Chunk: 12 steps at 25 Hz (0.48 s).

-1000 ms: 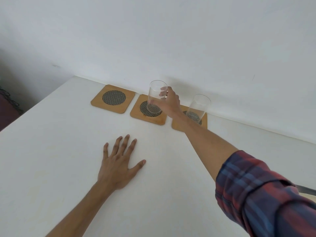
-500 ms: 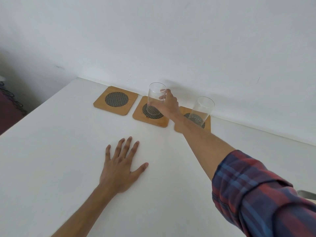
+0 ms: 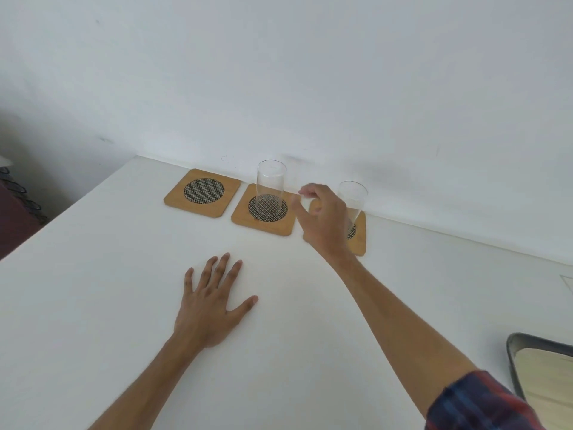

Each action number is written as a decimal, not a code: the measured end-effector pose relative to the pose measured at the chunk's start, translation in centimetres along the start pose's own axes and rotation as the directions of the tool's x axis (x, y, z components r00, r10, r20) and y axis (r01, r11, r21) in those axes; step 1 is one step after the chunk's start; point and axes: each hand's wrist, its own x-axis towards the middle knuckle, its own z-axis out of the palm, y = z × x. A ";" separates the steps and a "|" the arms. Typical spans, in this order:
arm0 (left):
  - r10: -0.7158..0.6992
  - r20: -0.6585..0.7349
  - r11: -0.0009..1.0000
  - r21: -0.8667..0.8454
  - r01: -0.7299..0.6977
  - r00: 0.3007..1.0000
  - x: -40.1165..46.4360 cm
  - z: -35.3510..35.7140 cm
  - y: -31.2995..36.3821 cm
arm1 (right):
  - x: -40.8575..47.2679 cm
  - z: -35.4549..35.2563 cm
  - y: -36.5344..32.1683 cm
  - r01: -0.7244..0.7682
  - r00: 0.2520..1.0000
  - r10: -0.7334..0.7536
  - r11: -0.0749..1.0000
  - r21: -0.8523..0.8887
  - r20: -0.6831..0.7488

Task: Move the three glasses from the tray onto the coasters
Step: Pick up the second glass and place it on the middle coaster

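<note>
Three square wooden coasters with dark mesh centres lie in a row by the wall. The left coaster (image 3: 202, 192) is bare. A clear glass (image 3: 271, 188) stands upright on the middle coaster (image 3: 263, 214). A second clear glass (image 3: 353, 200) stands on the right coaster (image 3: 359, 237), partly behind my right hand (image 3: 324, 220). That hand hovers just right of the middle glass, fingers apart, holding nothing. My left hand (image 3: 214, 304) lies flat on the white table, fingers spread. A corner of the tray (image 3: 514, 364) shows at the lower right; its contents are out of frame.
The white table (image 3: 108, 290) meets a white wall behind the coasters. Its left edge drops off toward a dark object (image 3: 15, 218) at the far left. My plaid sleeve (image 3: 477, 405) fills the bottom right corner.
My right hand has let go of the glass on the middle coaster and pulled back to the right with fingers apart. The left hand has stayed flat.
</note>
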 end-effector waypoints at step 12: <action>-0.107 -0.052 0.994 -0.014 0.106 0.993 -3.8 -1.4 4.8 | -10.6 -19.2 1.3 0.056 0.993 -0.044 0.992 -0.112 0.107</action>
